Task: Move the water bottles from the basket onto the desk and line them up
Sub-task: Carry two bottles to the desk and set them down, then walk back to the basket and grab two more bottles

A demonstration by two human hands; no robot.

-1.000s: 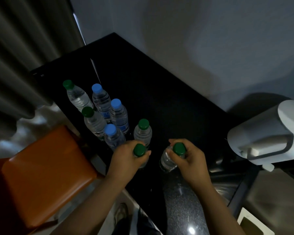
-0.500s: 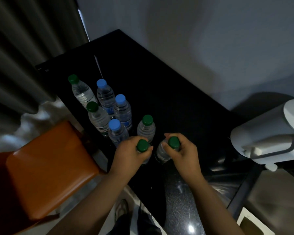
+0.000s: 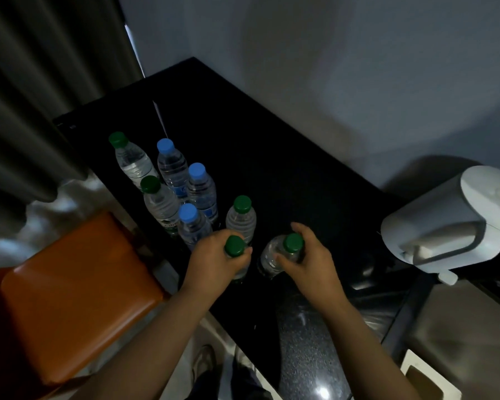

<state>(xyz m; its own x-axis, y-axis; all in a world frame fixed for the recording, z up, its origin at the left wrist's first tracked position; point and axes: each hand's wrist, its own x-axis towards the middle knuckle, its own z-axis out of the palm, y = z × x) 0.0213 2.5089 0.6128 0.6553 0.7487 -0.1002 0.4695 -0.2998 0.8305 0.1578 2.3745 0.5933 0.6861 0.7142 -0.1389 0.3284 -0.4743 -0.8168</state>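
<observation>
Along the near edge of the desk [image 3: 272, 157], we gripped one green-capped bottle in each hand, beside the cluster [image 3: 172, 168] of six already standing.
Our left hand [image 3: 214, 262] curled round the neck of the left bottle [image 3: 234, 246], whose long axis was upright, just beside the nearest standing bottle [image 3: 240, 220]. Our right hand [image 3: 308, 265] wrapped the shoulder of the right bottle [image 3: 269, 256], which seemed to lean slightly and sat farther from the group. The cluster lay ahead and toward the desk's left edge, so the left hand was nearer it. The bottles were clear, ribbed, thin plastic with hard screw caps, likely slick and easily dented; the desk was glossy black. We saw no basket, and could not tell whether either base touched the desk.
</observation>
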